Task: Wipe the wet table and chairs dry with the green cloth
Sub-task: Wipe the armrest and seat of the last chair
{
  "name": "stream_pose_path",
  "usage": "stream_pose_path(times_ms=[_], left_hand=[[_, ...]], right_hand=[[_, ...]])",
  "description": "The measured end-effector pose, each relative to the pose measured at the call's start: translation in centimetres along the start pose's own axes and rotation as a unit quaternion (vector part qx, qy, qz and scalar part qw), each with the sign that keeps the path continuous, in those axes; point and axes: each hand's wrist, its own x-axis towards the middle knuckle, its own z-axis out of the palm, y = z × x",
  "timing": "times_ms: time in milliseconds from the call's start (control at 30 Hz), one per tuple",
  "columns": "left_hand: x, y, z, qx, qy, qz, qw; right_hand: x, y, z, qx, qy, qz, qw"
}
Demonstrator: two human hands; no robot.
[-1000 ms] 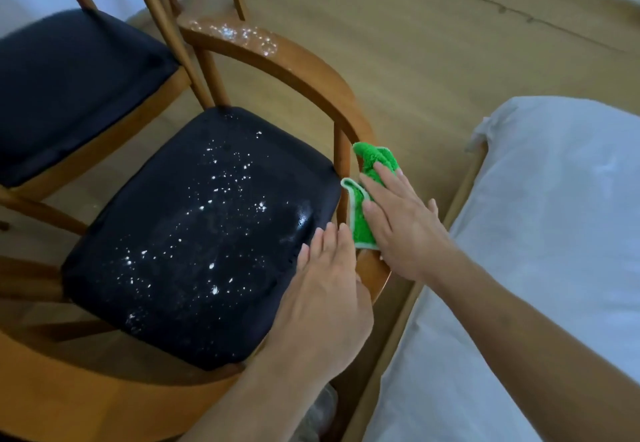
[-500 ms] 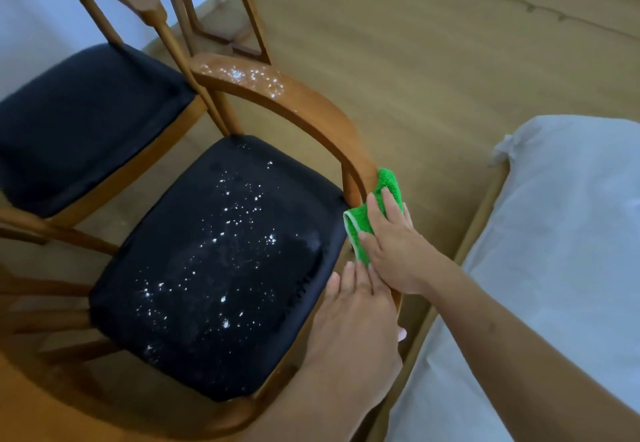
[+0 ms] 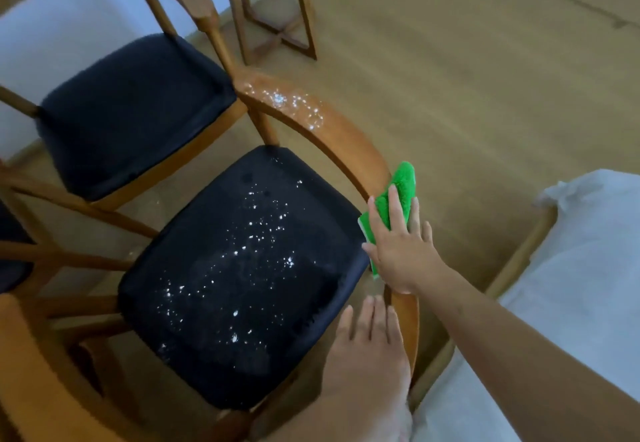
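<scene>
1. At the left edge of the view a second chair point(image 3: 135, 112) stands against a pale wall, its dark seat cushion showing no droplets that can be made out.
2. Behind it, toward the top, the wooden legs of a table point(image 3: 273, 9) rise from the tan floor point(image 3: 467, 78).
3. The near chair point(image 3: 242, 268) fills the middle; its black seat cushion is speckled with bright water drops, thickest through the centre and toward the front left corner.
4. Its curved wooden armrest point(image 3: 332, 133) sweeps from the back of the seat along the right side, and a cluster of droplets lies on the far end of that rail.
5. The left hand point(image 3: 367, 355) lies flat at the front right corner of the seat, fingers straight and together, holding nothing, just beside the near end of the armrest.
6. The right hand point(image 3: 398, 244) presses the green cloth point(image 3: 401, 185) onto the armrest about midway along the right side, fingers extended and spread over the fabric; the cloth's far end sticks out beyond the fingertips.
7. At the right edge a white-covered bed point(image 3: 571, 286) with a wooden frame sits near the chair.
</scene>
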Motion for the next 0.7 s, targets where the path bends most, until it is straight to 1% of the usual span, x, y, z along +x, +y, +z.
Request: stream_pose_path(times_ms=[33,67,100,133,167,200,233,300,367,500,567,700], left_hand=[[1.0,-0.1,0.1,0.001,0.062,-0.015,0.998],[1.9,-0.3,-0.3,0.007,0.078,-0.029,0.997],[2.7,-0.4,-1.1,-0.005,0.049,-0.038,0.998],[3.6,-0.8,-2.2,-0.021,-0.033,-0.067,0.997],[4.6,-1.4,-3.2,-0.033,-0.098,-0.096,0.990],[5.7,-2.0,-4.6,-0.043,-0.117,-0.123,0.985],[6.8,-2.5,-5.9,-0.051,-0.091,-0.148,0.983],[8.4,-3.5,-7.6,-0.077,-0.013,-0.198,0.977],[9.4,-4.2,-8.9,-0.091,0.048,-0.223,0.969],[11.2,-5.8,-10.2,-0.161,0.095,-0.247,0.951],[11.5,-6.4,-10.8,-0.209,0.111,-0.261,0.936],[11.4,-7.6,-11.4,-0.309,0.142,-0.274,0.900]], right_hand=[[1.3,0.3,-0.5,-0.026,0.015,-0.029,0.999],[2.5,0.7,-1.1,-0.039,0.017,-0.047,0.998],[3.5,0.8,-1.9,-0.039,0.001,-0.057,0.998],[4.6,0.8,-2.6,-0.037,-0.008,-0.066,0.997],[5.8,1.0,-3.1,-0.035,-0.006,-0.079,0.996],[6.9,1.0,-3.8,-0.043,-0.006,-0.091,0.995],[7.9,0.9,-4.5,-0.048,-0.009,-0.103,0.993],[9.8,0.5,-5.6,-0.046,-0.014,-0.116,0.992],[11.2,-0.2,-6.4,-0.037,-0.004,-0.126,0.991],[11.8,-1.2,-7.2,-0.004,0.040,-0.140,0.989],[11.2,-0.9,-7.6,0.045,0.069,-0.139,0.987],[10.6,0.5,-9.1,0.130,0.087,-0.108,0.982]])
